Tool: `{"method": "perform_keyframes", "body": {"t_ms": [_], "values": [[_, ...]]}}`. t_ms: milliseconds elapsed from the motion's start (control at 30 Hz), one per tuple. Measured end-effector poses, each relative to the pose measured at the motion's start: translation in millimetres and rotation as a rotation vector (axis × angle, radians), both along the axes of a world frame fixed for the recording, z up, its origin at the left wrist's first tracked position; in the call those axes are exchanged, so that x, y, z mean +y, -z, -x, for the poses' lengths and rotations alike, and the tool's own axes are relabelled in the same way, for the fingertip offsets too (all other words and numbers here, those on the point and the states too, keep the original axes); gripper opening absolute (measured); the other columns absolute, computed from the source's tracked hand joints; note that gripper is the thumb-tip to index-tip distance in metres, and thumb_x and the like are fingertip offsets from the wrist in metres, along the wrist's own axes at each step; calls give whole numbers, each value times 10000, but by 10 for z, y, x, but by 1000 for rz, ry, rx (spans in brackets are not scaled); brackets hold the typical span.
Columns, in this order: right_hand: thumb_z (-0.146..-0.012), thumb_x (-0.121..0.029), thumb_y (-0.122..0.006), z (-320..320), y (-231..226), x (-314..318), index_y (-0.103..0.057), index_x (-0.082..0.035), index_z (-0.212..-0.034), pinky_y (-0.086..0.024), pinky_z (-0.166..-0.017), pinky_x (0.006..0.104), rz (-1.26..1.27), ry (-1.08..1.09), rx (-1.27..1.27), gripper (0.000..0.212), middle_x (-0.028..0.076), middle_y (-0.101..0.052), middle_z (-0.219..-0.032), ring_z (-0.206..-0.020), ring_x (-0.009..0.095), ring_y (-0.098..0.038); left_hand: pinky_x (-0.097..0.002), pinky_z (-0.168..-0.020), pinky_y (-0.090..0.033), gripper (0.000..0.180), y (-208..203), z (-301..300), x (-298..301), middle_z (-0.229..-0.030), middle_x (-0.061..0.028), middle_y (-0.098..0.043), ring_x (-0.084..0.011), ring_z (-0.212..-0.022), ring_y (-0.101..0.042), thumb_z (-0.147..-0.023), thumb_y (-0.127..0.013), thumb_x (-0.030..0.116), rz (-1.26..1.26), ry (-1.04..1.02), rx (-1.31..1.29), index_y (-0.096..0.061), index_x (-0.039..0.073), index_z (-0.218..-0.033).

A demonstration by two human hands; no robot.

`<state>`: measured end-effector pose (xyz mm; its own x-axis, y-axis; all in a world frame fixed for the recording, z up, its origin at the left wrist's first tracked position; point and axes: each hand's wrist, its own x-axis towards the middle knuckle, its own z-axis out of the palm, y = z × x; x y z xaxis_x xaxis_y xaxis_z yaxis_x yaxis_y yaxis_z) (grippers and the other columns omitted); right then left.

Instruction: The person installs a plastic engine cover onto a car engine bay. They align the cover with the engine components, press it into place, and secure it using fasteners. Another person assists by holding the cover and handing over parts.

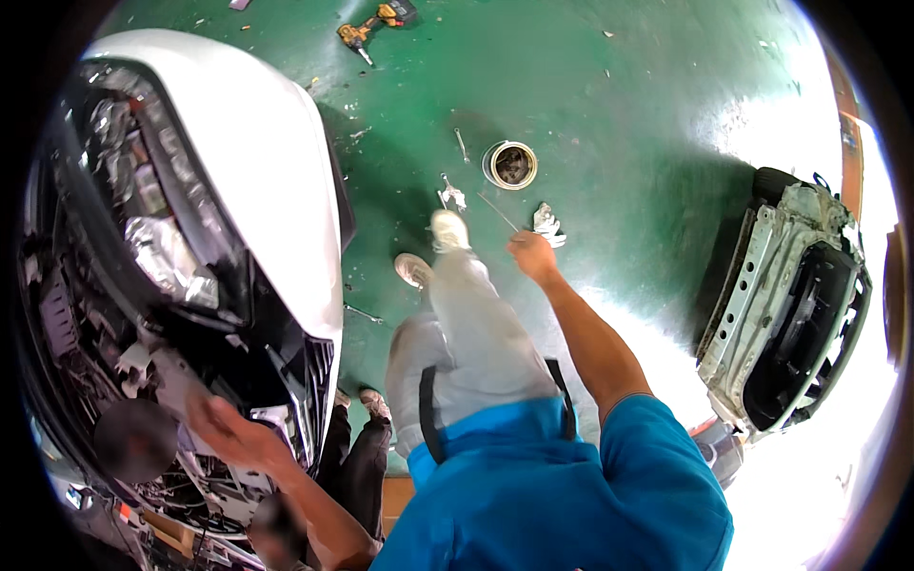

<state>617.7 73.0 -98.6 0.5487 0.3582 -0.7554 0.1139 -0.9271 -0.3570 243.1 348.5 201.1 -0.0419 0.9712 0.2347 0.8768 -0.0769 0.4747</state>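
My right hand (533, 255) reaches out over the green floor, its fingers closed on a thin metal rod (497, 211) that points forward and left. Whatever handle the rod has is covered by the fingers. White work gloves (547, 225) lie crumpled on the floor close to that hand. My left hand (228, 433) is over the open front of a white car (271, 133), above the engine bay (157, 314). Motion smears its fingers, and I cannot make out whether it touches or holds anything there.
Ahead stand an open tin (511, 166) and, farther off, a yellow cordless power tool (367, 30). Wrenches (461, 145) lie about the floor. A detached car body section (781, 305) stands at right. Another person's dark-trousered legs (360, 443) are near the car at lower left.
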Motion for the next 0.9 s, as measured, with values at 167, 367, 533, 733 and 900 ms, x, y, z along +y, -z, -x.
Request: {"method": "perform_keyframes", "body": {"t_ms": [167,367,533,733,900], "values": [[-856,-303,-652,-511,1073,-399,-744,-84,-1017,-540,-819,457,32,16,-213,287,186,-736,-991,-952,369,-698,-369,-950,-491,268,1162,-554,-947,-1142,-155,-667,-280,-1043,-645,-1000,-607,122,688,389,-140,-645,-43,-1207],[-856,-188,-611,-1154,2846,93,-726,-89,-1100,-541,-919,492,148,-128,-245,287,210,-707,-1139,-1064,405,-671,-318,-883,-516,271,3209,-804,-2025,-1090,-156,-681,-221,-997,-661,-995,-638,154,1305,383,-155,-646,-28,-1195],[-850,-147,-591,-1504,3795,306,-736,-69,-1043,-543,-919,501,201,-93,-273,253,238,-718,-1066,-1038,411,-684,-296,-851,-523,311,4050,-1057,-2443,-1083,-127,-697,-161,-947,-666,-1016,-637,199,1445,233,-248,-643,-20,-1236],[-894,-159,-621,-1729,4741,253,-668,-95,-1185,-567,-943,445,282,-278,-256,302,195,-698,-1187,-1139,364,-669,-316,-904,-530,341,4385,-1051,-2625,-1107,-114,-704,-178,-1014,-673,-1036,-610,209,1515,35,-387,-620,-25,-1282],[-873,-192,-651,-1578,4911,359,-720,-81,-1092,-576,-925,421,267,-336,-372,255,205,-704,-1161,-1099,344,-691,-334,-909,-539,358,4400,-1236,-2572,-1104,-115,-704,-201,-1018,-685,-1040,-602,237,1553,-200,-546,-624,-25,-1284]]}}
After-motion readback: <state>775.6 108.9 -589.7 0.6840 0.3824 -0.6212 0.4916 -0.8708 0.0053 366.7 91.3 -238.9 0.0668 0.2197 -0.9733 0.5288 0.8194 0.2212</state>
